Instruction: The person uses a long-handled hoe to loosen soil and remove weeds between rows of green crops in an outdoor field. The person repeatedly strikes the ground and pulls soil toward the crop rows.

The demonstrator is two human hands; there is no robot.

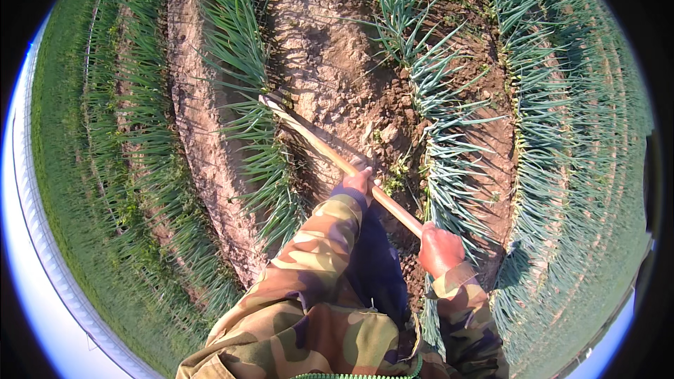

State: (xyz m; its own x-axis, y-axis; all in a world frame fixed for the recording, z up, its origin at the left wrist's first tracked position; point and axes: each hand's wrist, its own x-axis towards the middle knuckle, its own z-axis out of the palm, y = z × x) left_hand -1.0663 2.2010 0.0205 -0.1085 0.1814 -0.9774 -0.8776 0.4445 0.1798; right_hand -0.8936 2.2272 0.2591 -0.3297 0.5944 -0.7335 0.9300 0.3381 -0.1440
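Across the furrow in front of me slants a long wooden tool handle (321, 145). My left hand (359, 181) is wrapped around its middle. Lower down, near my body, my right hand (441, 249) grips the handle's end. The far end reaches the base of a row of green onion plants (251, 131) on the left; the leaves there hide the tool's head, so its kind cannot be told. Close beside my right hand runs another onion row (445, 168) with bluish-green leaves.
Pale, dry soil (326, 58) lies between the two rows, with darker crumbly clods (403, 102) along the right one. Small weeds (394, 181) grow near the handle. More onion rows (542, 131) stretch to the right, and others (150, 131) to the left.
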